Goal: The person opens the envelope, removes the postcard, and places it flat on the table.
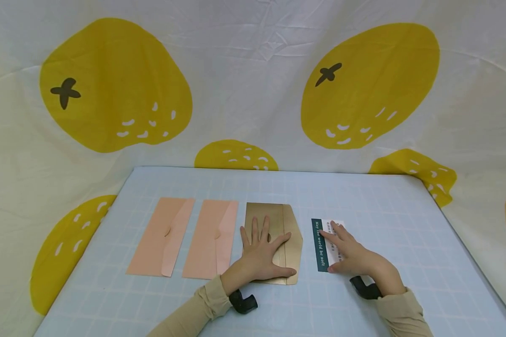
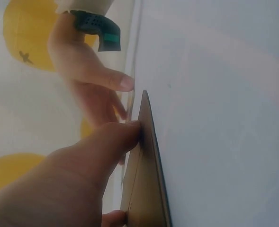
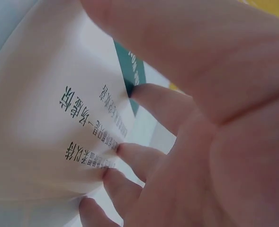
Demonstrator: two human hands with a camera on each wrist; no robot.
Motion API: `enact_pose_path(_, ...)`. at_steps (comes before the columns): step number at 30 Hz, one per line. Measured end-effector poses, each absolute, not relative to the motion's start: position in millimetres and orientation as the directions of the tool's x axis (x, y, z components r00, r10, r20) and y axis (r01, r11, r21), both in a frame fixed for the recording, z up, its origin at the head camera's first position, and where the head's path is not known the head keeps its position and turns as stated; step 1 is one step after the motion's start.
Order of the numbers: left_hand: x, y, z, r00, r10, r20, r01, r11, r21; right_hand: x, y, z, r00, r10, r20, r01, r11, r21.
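My left hand [image 1: 259, 257] lies with fingers spread on a gold envelope [image 1: 293, 220], whose flap is unfolded toward the right. In the left wrist view, the thumb of that hand [image 2: 77, 170] presses on the envelope [image 2: 148, 189] near its edge. To the right lies a printed card [image 1: 319, 248] with a dark green strip and white part. Over this card is my right hand [image 1: 354, 257], its fingers spread. The right wrist view shows those fingertips [image 3: 141, 90] touching the printed face of the card [image 3: 40, 109]; the thumb tip is out of frame there.
Left of the gold envelope lie a pink envelope [image 1: 200, 243] and another pink envelope [image 1: 149, 243], flaps folded over. All rest on a table with a pale blue checked cloth [image 1: 109, 309]. A white curtain [image 1: 244, 93] with yellow fruit prints hangs behind and beside the table.
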State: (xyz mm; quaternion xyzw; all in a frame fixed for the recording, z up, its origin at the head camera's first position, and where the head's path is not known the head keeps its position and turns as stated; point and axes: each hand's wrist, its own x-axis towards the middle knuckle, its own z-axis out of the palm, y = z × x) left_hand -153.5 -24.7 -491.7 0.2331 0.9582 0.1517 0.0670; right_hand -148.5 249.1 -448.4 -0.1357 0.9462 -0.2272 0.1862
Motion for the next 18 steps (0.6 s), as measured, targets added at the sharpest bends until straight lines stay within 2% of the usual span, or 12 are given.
enact_pose_path(18,-154.2,-23.6,-489.7,-0.883,0.463,-0.079,0.418,0.851,0.318,-151.9,253.2,-449.4,-0.888,-0.356,-0.292,-0.179,0.851,-0.493)
